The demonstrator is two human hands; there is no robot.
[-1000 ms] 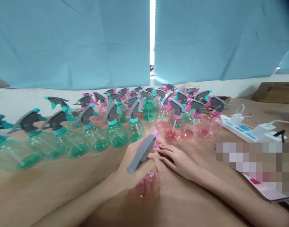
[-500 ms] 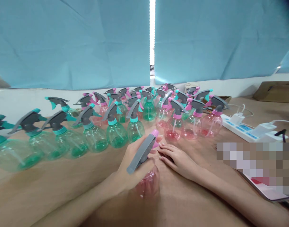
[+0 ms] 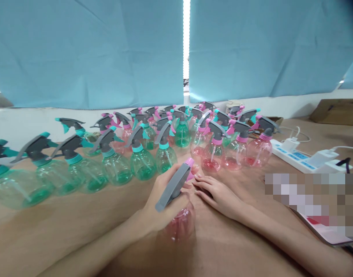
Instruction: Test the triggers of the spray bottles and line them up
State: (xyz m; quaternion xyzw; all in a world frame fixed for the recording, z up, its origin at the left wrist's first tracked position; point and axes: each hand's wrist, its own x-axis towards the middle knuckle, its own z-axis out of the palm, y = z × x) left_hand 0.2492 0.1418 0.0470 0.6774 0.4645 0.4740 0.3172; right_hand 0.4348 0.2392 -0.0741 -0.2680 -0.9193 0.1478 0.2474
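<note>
A spray bottle point(image 3: 180, 225) with a clear pink body, grey trigger head and pink nozzle stands on the brown table in front of me. My left hand point(image 3: 161, 196) is wrapped round its neck, below the grey head; the palm side and part of the fingers are hidden. To the right of it my right hand point(image 3: 218, 192) rests on the table, fingers loosely stretched out and holding nothing. Its fingertips lie close to the pink trigger and the left fingertips; whether they touch I cannot tell.
Green spray bottles point(image 3: 117, 167) line the left, and pink spray bottles point(image 3: 212, 157) stand at the right, with several more behind. Farther right lie a white power strip point(image 3: 294, 157) with plugs and a pixelated flat object point(image 3: 335, 234). A cardboard box point(image 3: 336, 111) sits at the back right.
</note>
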